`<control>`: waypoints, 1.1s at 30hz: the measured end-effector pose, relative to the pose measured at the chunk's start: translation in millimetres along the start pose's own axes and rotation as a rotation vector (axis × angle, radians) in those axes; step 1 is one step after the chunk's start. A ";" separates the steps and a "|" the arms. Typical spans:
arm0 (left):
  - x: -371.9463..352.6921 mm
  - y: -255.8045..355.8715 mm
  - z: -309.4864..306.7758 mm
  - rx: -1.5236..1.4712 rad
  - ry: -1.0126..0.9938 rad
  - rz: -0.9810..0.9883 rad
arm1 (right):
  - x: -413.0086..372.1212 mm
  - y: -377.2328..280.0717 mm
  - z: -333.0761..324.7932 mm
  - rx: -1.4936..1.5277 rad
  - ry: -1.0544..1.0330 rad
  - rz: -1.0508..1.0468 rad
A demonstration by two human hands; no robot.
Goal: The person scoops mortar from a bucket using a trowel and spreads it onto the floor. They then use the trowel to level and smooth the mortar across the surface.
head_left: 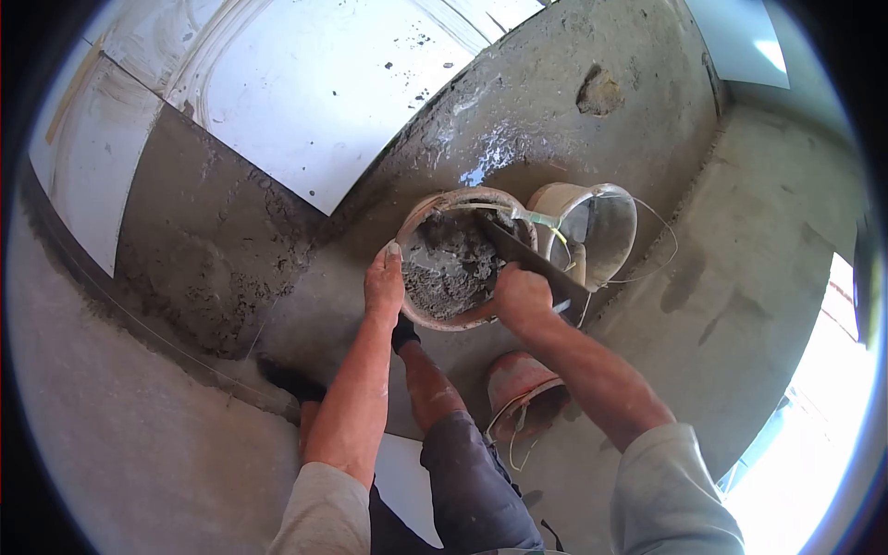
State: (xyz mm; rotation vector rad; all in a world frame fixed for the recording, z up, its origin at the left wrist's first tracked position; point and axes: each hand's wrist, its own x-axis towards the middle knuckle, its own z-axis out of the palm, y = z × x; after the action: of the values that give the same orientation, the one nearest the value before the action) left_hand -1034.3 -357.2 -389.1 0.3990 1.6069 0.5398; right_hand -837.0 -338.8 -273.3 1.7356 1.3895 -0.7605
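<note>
A round bucket [442, 322] of grey, lumpy mortar [444, 264] stands in front of me. My left hand [383, 285] grips its left rim, thumb on top and fingers on the outside. In my right hand [524, 298] is a flat plastering trowel [555, 279], held at the bucket's right side. The trowel's far end reaches in over the mortar, while its near end sticks out past the rim. My right fingers are wrapped around the handle and mostly hide it.
A pale bucket [606, 236] with a wire handle adjoins the mortar bucket on the right. Closer to my legs sits a reddish bucket [525, 393]. Large white tiles [305, 120] lie at the upper left, beside spread mortar [208, 250]. A hole or clump [599, 92] marks the floor farther off.
</note>
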 end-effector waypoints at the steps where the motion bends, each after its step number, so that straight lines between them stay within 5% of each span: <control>1: 0.6 1.3 -1.6 -0.025 -0.033 -0.016 | -6.2 -0.7 8.7 0.006 -0.008 0.000; 7: 4.4 1.9 -14.0 -0.031 -0.140 -0.047 | -42.5 -9.8 10.9 0.148 -0.130 -0.053; 13: 5.5 11.7 -23.4 0.079 -0.248 0.006 | -26.5 7.0 37.5 0.375 -0.095 0.160; 24: -6.2 14.2 -11.8 0.013 -0.223 -0.144 | 3.8 -29.4 51.8 0.498 -0.216 0.113; 27: -10.4 15.6 -9.9 0.014 -0.199 -0.115 | -2.2 -32.5 63.3 0.615 -0.059 0.079; 33: -15.7 9.2 2.5 0.064 -0.095 -0.012 | 22.2 -19.5 78.4 0.669 -0.195 0.099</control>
State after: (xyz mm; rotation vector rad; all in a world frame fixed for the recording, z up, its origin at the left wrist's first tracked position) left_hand -1030.7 -358.0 -371.1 0.4556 1.5370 0.4547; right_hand -849.9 -392.0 -336.7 2.1296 0.9607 -1.4086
